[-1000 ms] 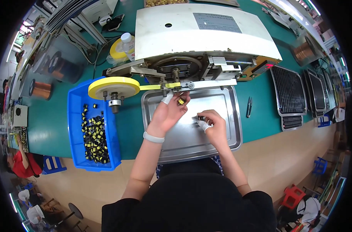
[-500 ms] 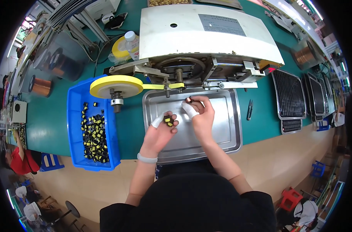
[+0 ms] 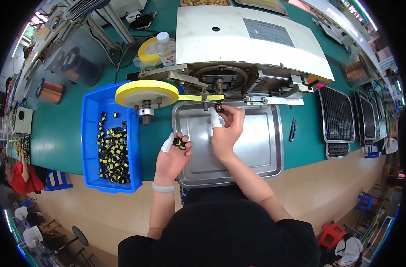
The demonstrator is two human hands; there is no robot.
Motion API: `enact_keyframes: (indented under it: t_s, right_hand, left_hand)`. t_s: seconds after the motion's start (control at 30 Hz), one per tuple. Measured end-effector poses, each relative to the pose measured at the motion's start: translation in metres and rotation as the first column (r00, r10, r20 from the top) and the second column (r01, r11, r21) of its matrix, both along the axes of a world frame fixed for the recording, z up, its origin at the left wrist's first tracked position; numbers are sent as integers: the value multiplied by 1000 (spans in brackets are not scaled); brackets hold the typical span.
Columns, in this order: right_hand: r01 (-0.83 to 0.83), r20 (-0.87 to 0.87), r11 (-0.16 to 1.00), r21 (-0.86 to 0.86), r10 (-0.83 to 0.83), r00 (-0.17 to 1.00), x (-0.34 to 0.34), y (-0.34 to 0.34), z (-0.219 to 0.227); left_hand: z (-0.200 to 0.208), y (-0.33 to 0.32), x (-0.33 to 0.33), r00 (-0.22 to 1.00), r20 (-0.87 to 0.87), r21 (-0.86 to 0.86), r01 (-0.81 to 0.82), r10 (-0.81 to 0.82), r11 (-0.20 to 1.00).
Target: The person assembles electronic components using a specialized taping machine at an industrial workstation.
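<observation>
In my left hand (image 3: pixel 172 158) lie a few small black coils with yellow tape (image 3: pixel 180 143), cupped by curled fingers over the tray's left side. My right hand (image 3: pixel 227 131) pinches a small black coil with copper-coloured winding (image 3: pixel 219 107) between thumb and fingers. It is held up close to the winding machine's (image 3: pixel 252 42) front, just below the end of the yellow tape strip (image 3: pixel 191 97). That strip runs from a large yellow tape roll (image 3: pixel 147 92). White covers wrap both thumbs. Beneath the hands is a shiny metal tray (image 3: pixel 252 133).
A blue bin (image 3: pixel 89 147) with many yellow-taped coils stands left of the tray. Small black snips (image 3: pixel 293 130) lie to the tray's right, and black racks (image 3: pixel 336 111) sit farther right. Behind the tape roll stands a clear bottle (image 3: pixel 166 49). Copper wire spools (image 3: pixel 50 91) are at far left.
My right hand has lifted the copper-wound coil up to the machine's tape end. My left hand has shifted slightly left and down, still cupping its coils. The whole view has shifted a little.
</observation>
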State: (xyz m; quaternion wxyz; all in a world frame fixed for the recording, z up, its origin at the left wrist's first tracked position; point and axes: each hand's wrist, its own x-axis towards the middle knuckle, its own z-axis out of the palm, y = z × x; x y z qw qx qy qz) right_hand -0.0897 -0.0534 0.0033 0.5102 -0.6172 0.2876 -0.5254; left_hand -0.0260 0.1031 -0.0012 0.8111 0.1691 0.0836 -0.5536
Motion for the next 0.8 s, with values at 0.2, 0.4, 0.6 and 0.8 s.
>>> enact_keyframes:
  t_s: [0.2,0.4,0.6,0.8]
  right_hand:
    - [15,15,999,-40,-15,1000,9,-10,-8]
    - [-53,-248,998,44,62,967,-33,9,23]
    - [-930,193,-136,341,978,-73,-102,23,118]
    - [-883,801,-453,-122,481,-357,-86,56,176]
  left_hand:
    - [6,5,-5,1000,8,-4,-21,21,1000]
    - [3,11,-10,999,15,6,-37,37,999]
    - [-13,-1,-1,998,-13,32,63,-63,998]
    - [-8,-76,12,974,31,7,223,-224,975]
